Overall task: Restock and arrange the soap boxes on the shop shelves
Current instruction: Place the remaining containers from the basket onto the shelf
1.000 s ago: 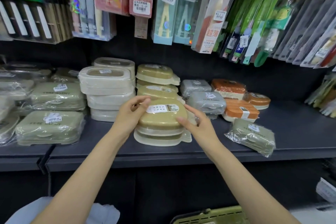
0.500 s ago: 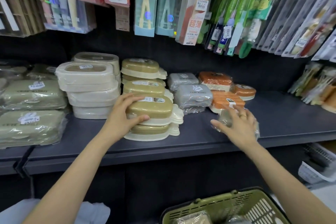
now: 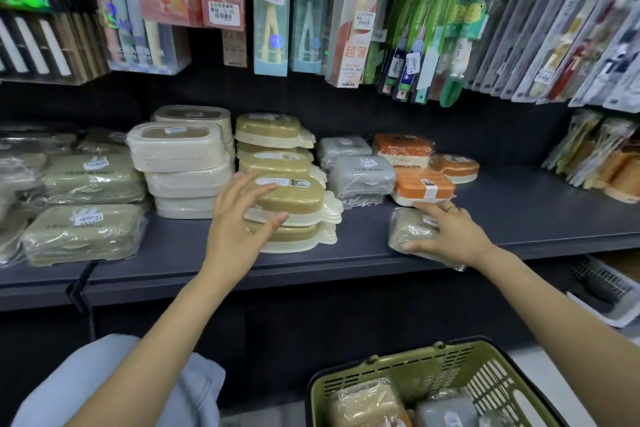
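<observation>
The wrapped green soap box [image 3: 414, 234] lies at the right of centre of the frame, on the front part of the dark shelf [image 3: 540, 218], just below the front orange box [image 3: 423, 186] and well apart from the other green ones at the far left. The right hand [image 3: 446, 234] now rests over it, thumb along its near edge and fingers over its top and far side in a loose grasp; half a second ago that hand was only arriving above the box, and a second ago it was at the olive stack with the other hand. The left hand [image 3: 239, 218] has stayed at that olive-and-cream stack [image 3: 294, 211] in the middle of the frame, but its fingers are now spread and nearly straight, palm against the left side of the top box, holding nothing. So the stack looks settled and the work has passed to the stray green box, which probably belongs with its like on the left. At the bottom right of the frame a green basket [image 3: 485, 378] holds more wrapped boxes, so restocking seems far from done.
</observation>
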